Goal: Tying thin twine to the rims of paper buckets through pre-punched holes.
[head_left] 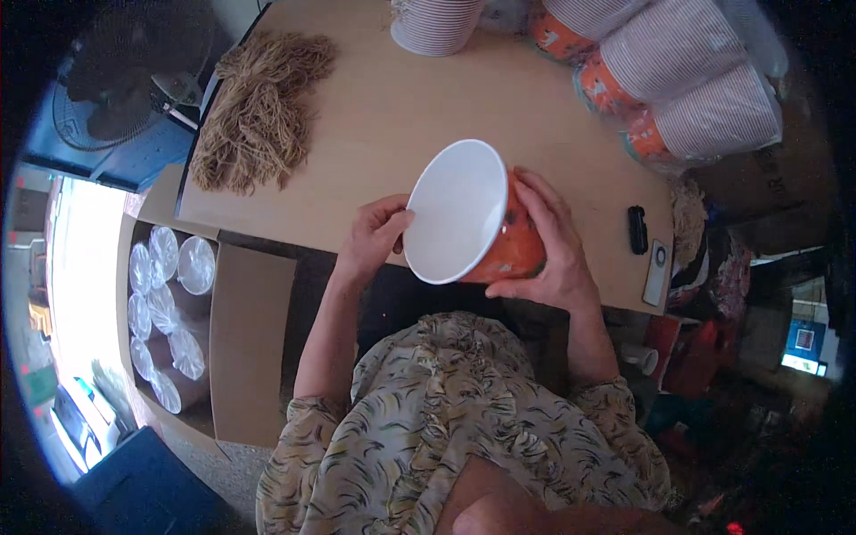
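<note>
Tilted over the table's near edge, an orange paper bucket [515,246] with a white inside and white rim turns its mouth up and to the left. My right hand [562,254] wraps round its outer side and base, fingers behind and thumb below. At the left side of the rim, my left hand [372,236] pinches the edge between thumb and fingers. The bucket's inside looks bare. Part of its printed side is hidden behind my right hand.
A bundle of tan string [259,111] lies on the table [383,125] at left. Stacked buckets in plastic [687,67] fill the far right; another white stack [435,25] stands at the back. A black object [637,230] lies at right. An open carton [254,343] holds several wrapped stacks.
</note>
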Demonstrator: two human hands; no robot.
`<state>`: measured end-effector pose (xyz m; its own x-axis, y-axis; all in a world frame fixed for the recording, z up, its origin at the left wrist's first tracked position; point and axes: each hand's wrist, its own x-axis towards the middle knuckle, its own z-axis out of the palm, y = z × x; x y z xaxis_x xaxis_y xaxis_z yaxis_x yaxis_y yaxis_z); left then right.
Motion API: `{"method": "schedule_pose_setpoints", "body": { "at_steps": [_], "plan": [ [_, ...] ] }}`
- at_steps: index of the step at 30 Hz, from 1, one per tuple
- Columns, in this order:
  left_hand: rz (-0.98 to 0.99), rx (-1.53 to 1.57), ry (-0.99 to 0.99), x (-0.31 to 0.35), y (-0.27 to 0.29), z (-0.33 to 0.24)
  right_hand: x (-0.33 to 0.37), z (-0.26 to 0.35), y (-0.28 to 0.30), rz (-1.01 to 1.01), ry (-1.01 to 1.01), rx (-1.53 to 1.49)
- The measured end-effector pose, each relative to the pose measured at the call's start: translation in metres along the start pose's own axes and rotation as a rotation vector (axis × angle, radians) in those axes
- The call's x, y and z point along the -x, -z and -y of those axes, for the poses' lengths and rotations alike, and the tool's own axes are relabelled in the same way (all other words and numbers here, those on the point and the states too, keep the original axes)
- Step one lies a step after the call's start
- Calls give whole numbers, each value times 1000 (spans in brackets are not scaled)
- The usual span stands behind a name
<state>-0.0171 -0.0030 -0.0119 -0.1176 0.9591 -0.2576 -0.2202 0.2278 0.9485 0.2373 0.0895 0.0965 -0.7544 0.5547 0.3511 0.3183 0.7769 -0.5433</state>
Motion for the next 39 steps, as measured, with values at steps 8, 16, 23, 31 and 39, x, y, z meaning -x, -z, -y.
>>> {"method": "schedule_pose_setpoints", "body": {
  "at_steps": [8, 16, 23, 31, 39],
  "plan": [
    [19, 285, 3, 4, -14, 5, 22, 30, -1, -90, 79, 123],
    [51, 420, -5, 17, -26, -14, 26, 44, 8, -129, 98, 40],
    [135, 429, 119, 26, -26, -13, 54, 23, 9, -101, 170, -381],
    [200, 608, 178, 27, -34, -22, 63, 49, -7, -235, -100, -471],
    [131, 576, 282, 25, -36, -13, 75, 46, -12, -243, -117, -415]
  ]
}}
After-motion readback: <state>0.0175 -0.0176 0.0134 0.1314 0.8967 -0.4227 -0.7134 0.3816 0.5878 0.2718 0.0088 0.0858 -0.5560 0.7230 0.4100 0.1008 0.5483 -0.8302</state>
